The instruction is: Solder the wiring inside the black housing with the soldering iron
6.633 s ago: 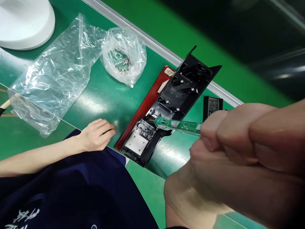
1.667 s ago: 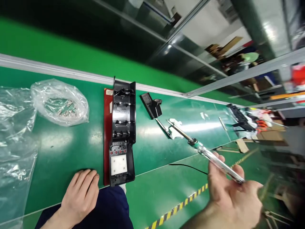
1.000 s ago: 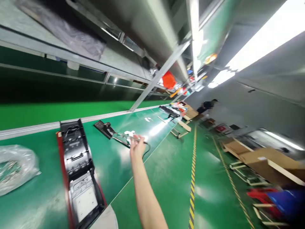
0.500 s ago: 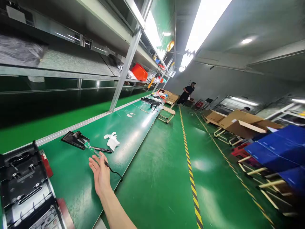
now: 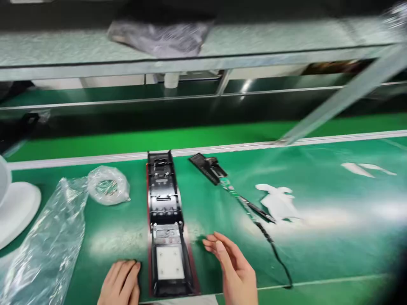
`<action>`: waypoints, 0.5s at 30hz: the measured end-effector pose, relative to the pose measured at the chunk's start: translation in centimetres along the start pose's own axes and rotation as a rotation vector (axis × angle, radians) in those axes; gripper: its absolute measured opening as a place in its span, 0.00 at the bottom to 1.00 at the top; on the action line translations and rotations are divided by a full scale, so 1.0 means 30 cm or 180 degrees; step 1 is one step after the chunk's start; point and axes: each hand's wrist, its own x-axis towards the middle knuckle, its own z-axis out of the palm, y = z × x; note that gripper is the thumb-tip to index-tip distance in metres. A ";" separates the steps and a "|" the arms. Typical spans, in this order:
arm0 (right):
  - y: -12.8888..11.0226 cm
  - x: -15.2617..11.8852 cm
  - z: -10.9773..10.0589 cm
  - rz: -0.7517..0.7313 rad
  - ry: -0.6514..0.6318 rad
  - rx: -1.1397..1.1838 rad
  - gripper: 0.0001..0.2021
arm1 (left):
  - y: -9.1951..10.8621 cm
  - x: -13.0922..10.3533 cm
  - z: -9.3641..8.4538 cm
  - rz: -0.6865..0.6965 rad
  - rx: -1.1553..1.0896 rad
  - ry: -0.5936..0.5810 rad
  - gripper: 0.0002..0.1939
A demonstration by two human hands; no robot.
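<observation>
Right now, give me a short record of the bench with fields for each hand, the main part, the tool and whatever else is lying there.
left hand: flat on the green bench mat, left of the part, empty
right hand: open, empty, just right of the part
main part: long black plastic housing on a red board
tool: green-handled corded soldering iron, lying to the right
also: small clear bag of screws, large clear plastic bag, white cloth

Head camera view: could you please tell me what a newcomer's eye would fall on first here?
The long black panel on the green bench, between the left hand and the open right hand. To its right lies a corded tool, to its left crumpled clear bags.
</observation>
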 end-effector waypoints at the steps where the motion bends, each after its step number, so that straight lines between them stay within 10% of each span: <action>1: 0.013 -0.009 -0.002 -0.0096 -0.0138 -0.0428 0.32 | -0.002 0.003 0.000 -0.0007 -0.0025 -0.0088 0.12; 9: 0.009 -0.042 0.028 -0.0718 -0.0683 -0.1760 0.28 | 0.014 0.062 -0.096 -0.0626 -0.0549 -0.0775 0.17; 15: 0.022 -0.030 0.030 -0.0748 -0.0665 -0.1813 0.27 | -0.175 0.054 -0.309 -0.0971 -0.0004 -0.0683 0.26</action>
